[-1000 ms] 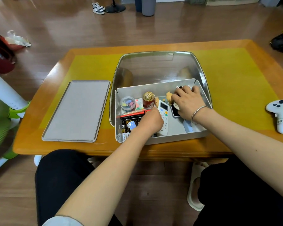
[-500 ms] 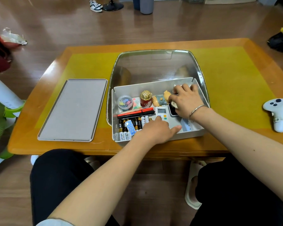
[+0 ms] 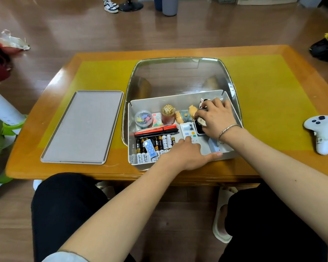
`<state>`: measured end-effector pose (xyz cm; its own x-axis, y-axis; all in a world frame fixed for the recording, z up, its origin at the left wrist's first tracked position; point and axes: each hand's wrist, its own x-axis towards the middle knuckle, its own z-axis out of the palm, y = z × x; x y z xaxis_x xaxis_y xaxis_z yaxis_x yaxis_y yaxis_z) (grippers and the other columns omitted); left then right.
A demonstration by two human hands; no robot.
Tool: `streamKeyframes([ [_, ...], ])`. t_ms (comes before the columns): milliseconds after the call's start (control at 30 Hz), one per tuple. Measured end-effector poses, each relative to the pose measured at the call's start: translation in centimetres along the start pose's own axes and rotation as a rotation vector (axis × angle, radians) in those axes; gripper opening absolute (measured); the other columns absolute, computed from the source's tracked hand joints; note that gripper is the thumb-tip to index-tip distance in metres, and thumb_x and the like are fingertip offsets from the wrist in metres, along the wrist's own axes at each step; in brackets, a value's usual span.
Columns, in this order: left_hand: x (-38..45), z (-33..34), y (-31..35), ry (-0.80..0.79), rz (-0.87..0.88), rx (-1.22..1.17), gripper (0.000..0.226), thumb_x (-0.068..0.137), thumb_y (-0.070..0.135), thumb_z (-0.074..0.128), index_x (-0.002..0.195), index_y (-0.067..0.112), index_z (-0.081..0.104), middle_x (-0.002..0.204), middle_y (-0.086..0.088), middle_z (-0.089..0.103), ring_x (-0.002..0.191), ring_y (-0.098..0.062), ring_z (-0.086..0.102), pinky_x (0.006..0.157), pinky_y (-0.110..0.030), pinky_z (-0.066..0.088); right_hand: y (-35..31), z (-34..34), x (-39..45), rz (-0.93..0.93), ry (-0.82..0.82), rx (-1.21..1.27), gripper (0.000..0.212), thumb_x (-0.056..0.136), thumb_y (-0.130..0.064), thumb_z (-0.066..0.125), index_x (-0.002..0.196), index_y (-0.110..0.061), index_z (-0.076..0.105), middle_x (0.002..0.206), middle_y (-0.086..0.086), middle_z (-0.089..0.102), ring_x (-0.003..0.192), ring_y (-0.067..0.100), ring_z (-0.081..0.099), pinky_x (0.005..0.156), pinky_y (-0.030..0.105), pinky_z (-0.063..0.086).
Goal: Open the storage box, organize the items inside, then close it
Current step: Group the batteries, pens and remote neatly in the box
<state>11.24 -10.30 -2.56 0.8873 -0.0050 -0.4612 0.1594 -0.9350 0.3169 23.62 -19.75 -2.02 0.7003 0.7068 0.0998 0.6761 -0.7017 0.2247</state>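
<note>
Left hand (image 3: 187, 154) lies flat; right hand (image 3: 215, 118) curls, gripping.

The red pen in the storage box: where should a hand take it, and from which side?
Take the red pen near its middle, from above, fingers across its thin barrel. It lies flat and lengthwise, with a black pen close on its near side, the batteries beyond that and the remote control near its right end, so a side approach looks blocked.

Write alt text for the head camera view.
A person's two hands reach into an open grey storage box on a wooden table: the left hand rests on a remote, the right hand grips small items.
</note>
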Motion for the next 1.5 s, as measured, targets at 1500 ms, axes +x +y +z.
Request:
streamKeyframes([
  [1500, -1.9, -3.9, -4.0, 0.612, 0.272, -0.552, 0.028, 0.092, 0.027, 0.059, 0.119, 0.021, 0.055, 0.103, 0.006, 0.06, 0.095, -0.012, 0.057, 0.074, -0.026, 0.046, -0.5, -5.9, -3.7, 0.159, 0.185, 1.511, 0.017, 0.089, -0.006, 0.06, 0.106, -0.007, 0.06, 0.084, 0.004, 0.066, 0.06, 0.001, 0.062, 0.055, 0.014, 0.049],
])
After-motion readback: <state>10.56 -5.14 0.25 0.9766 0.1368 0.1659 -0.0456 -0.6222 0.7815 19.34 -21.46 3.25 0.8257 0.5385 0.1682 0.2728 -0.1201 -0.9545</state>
